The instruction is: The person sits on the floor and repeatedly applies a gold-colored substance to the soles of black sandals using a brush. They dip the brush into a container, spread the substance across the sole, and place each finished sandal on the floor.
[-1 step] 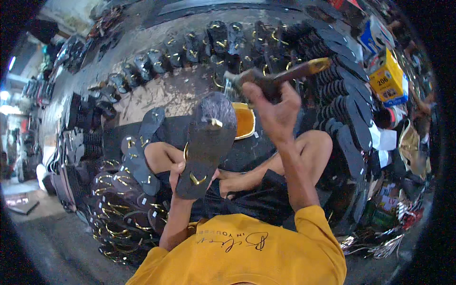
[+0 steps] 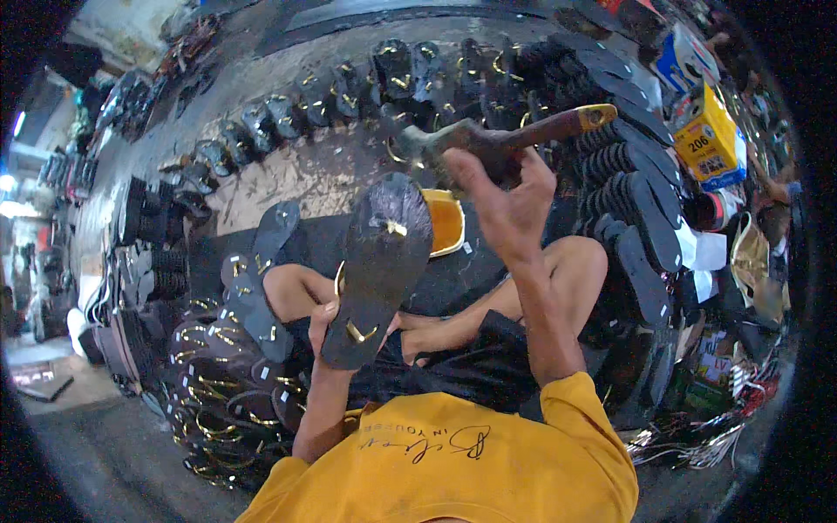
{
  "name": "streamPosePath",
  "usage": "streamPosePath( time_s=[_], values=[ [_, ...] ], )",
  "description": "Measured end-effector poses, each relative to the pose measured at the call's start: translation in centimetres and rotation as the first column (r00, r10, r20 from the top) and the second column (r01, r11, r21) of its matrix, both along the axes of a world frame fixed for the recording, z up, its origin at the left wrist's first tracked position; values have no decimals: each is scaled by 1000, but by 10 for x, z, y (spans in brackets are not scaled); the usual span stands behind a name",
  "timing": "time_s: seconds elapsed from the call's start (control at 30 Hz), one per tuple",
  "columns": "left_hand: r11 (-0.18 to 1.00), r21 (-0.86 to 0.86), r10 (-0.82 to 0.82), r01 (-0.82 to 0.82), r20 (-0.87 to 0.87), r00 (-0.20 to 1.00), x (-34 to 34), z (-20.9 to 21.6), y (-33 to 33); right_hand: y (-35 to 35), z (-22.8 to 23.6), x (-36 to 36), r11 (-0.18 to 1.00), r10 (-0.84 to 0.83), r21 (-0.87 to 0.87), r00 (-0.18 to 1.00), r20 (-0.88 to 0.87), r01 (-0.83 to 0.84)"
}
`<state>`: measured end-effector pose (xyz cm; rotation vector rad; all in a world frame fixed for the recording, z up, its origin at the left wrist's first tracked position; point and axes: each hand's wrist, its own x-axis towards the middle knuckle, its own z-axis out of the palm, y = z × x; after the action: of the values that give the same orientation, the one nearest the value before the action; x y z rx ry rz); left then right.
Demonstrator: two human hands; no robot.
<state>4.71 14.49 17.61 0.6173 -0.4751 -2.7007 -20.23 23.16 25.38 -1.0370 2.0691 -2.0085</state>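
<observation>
In my left hand [image 2: 325, 324] is a black sandal sole [image 2: 384, 253], held upright by its heel end between thumb and fingers. Its toe half looks shiny and wet, and gold-coloured strap pieces show through it. My right hand [image 2: 508, 196] grips a paintbrush [image 2: 558, 126] with a dark, yellow-tipped handle. The brush head is coated in something dark and points left, above the sole's toe and apart from it. Partly behind the sole sits a light-rimmed tub [image 2: 459, 228] of amber-brown liquid.
Several sandal soles [image 2: 318, 109] with gold pieces stand in an arc beyond me. Stacked black soles [image 2: 641, 196] rise at right, near a yellow box [image 2: 708, 139]. Strapped sandals [image 2: 218, 375] are piled at left. My bent legs [image 2: 567, 270] frame the work area.
The brush and my right hand have shifted very slightly; the brush head sits a little farther left. My left hand keeps the sole nearly still.
</observation>
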Motion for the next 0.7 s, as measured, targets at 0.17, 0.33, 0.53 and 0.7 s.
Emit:
streamPosePath(
  time_s=[0.17,0.33,0.53,0.7],
  values=[
    [970,-189,-140,154,83,987,-9,7,-5,-11,5,-51,981,150,153,967,-206,-120],
    [963,-204,-142,177,176,974,-15,5,-13,-4,14,-41,947,322,161,828,-459,-279],
    [994,109,-13,24,-105,994,-59,28,-3,20,2,-20,994,108,-13,991,-83,-110],
    [982,-186,1,-27,-140,990,-78,10,-26,48,-27,71,915,405,110,880,-247,-389]
  ],
)
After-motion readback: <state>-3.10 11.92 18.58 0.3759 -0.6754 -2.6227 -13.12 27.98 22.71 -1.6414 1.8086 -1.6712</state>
